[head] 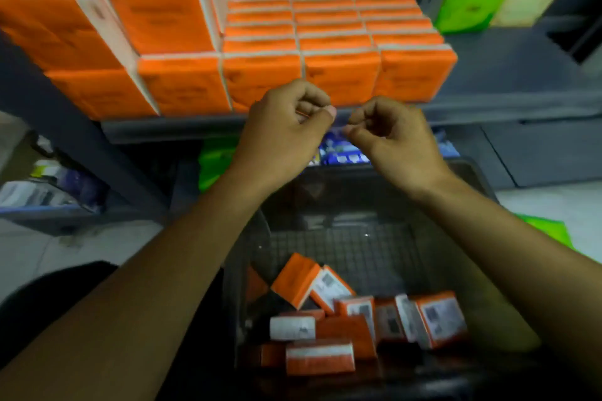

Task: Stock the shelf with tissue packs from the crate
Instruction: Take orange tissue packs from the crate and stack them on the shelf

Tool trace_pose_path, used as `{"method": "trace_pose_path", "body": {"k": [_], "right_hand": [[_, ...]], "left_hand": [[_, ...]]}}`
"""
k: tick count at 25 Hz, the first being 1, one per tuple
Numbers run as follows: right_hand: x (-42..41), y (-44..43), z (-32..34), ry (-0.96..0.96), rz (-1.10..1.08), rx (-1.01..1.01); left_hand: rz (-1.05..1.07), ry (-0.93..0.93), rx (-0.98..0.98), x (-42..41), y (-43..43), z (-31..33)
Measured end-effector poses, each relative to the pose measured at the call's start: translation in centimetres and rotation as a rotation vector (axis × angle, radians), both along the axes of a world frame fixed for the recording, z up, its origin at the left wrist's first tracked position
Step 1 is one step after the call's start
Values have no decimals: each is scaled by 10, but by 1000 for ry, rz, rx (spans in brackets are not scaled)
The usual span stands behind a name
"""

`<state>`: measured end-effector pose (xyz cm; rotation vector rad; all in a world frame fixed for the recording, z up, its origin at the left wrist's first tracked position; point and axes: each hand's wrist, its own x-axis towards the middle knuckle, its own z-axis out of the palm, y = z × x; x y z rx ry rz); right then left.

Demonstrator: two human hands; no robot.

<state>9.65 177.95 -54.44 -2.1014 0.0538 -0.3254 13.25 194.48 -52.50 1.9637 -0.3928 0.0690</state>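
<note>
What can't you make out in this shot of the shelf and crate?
Head view: print on the shelved orange packs, smeared by motion blur.
Head view: whether the left hand or right hand pinches anything; curled fingers hide it.
Head view: blue packs below, mostly behind both hands.
Head view: crate near corner, lost in shadow.

Stacked packs (97,26) blurred, cropped upper left; crate packs' (439,319) print illegible.

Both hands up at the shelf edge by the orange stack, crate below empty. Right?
Not empty: the head view shows loose orange tissue packs in the crate. Otherwise right: left hand and right hand are up at the shelf edge by the orange stack.
</note>
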Motion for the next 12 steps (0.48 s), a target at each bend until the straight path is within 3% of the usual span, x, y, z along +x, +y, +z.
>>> {"method": "trace_pose_path", "body": {"k": [7, 12], "right_hand": [[-74, -25, -127, 466, -39, -67], [-100, -13, -207, 811, 47, -12]], "left_hand": [[-254, 276, 567, -56, -31, -114], [-435, 463, 914, -78, -15, -172]]}}
